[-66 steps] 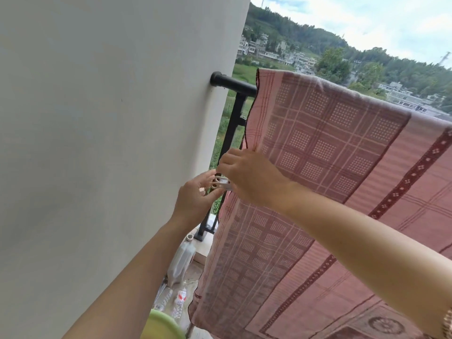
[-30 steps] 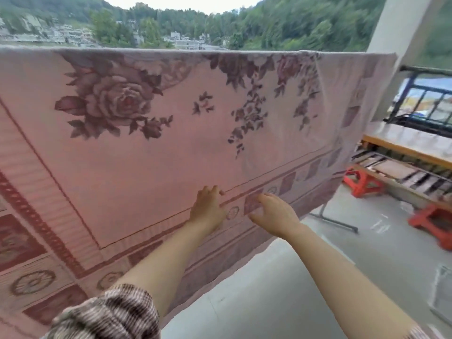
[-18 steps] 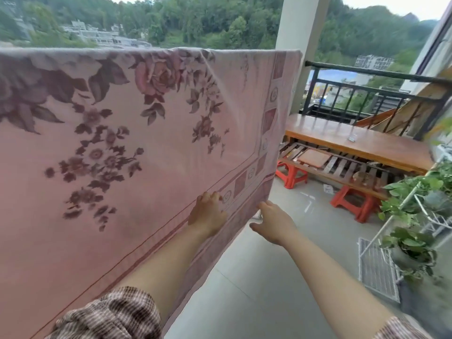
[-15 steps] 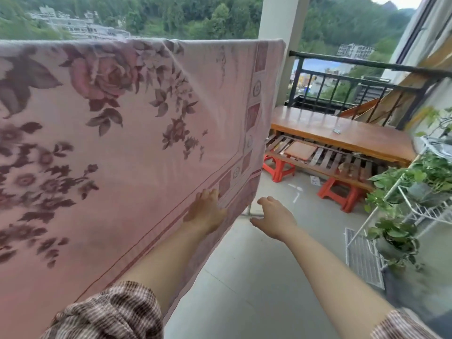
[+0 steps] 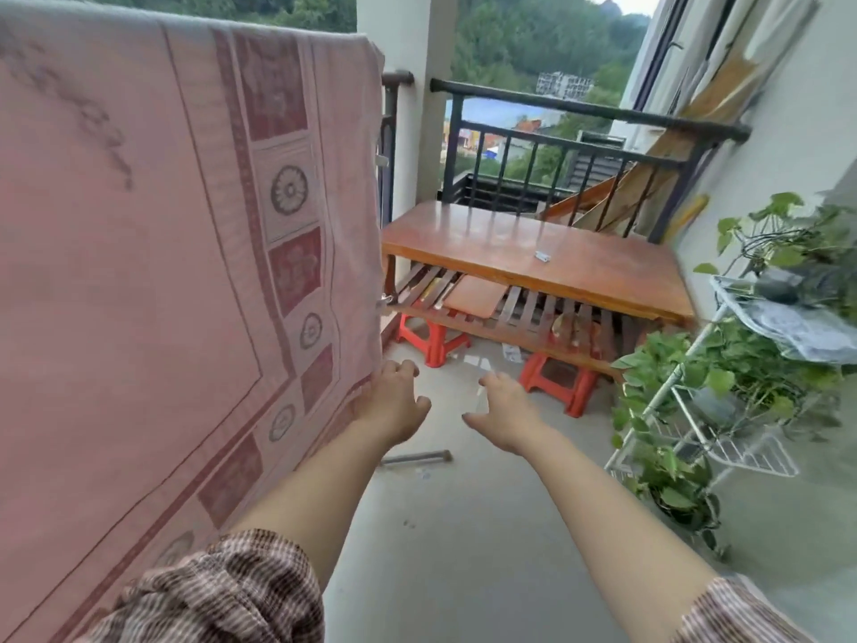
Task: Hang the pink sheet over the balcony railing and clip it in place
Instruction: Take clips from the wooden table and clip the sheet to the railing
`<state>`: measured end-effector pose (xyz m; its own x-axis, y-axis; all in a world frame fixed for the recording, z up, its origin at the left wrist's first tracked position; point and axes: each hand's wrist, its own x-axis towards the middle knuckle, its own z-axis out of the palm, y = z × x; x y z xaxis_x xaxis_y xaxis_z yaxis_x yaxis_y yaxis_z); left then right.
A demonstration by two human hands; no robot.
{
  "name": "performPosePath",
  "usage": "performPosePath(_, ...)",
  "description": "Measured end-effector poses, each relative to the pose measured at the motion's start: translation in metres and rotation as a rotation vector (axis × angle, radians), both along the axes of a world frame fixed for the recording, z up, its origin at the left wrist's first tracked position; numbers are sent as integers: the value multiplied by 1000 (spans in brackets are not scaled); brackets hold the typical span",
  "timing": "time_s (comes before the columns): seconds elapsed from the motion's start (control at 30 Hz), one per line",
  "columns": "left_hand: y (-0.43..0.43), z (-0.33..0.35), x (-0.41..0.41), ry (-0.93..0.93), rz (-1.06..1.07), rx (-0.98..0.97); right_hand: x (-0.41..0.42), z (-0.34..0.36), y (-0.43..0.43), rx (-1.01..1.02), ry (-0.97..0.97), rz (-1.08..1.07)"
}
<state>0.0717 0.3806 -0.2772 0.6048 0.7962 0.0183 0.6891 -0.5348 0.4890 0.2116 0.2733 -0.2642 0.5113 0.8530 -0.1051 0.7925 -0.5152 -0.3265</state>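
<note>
Hands loose at the sheet's right edge, nothing gripped

Left hand [image 5: 394, 406] is up against the lower right edge of the pink patterned cloth sheet [image 5: 162, 271]. Its fingers are loosely bent with the thumb out, not curled round the cloth; can't tell if it actually touches. Right hand [image 5: 503, 410] is in the air just right of the left one and clear of the sheet, fingers spread and relaxed, holding nothing. Brown checked sleeves on both arms.

Sheet is draped over the black metal balcony railing [image 5: 579, 111] and hangs flat. Its right edge stops just short of the white square pillar [image 5: 412, 39]. Bare railing runs on to the right of the sheet, past the pillar.

Right of the sheet and further back is a low reddish-brown wooden table [image 5: 510, 243] with a slatted shelf underneath, resting on red plastic stools [image 5: 431, 336]. A small silvery object [image 5: 541, 256] lies on the tabletop, too small to identify. Far right of the sheet, a white wire rack [image 5: 695, 410] carries green leafy plants [image 5: 742, 364]. Short grey metal bar [image 5: 417, 457] lies on the grey concrete floor [image 5: 463, 526], below the sheet's right corner.
</note>
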Motion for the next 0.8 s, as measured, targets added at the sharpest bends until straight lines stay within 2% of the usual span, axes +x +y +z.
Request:
performPosePath(0.3, 109, 11, 218, 31, -50, -23, 212, 11, 104, -41, -1, -63)
performPosePath(0.63, 274, -23, 429, 31, -86, -2, 416, -26, 255, -75, 48, -122)
performPosePath(0.8, 349, -42, 525, 117, -120, -48, 509, -42, 323, -123, 92, -175)
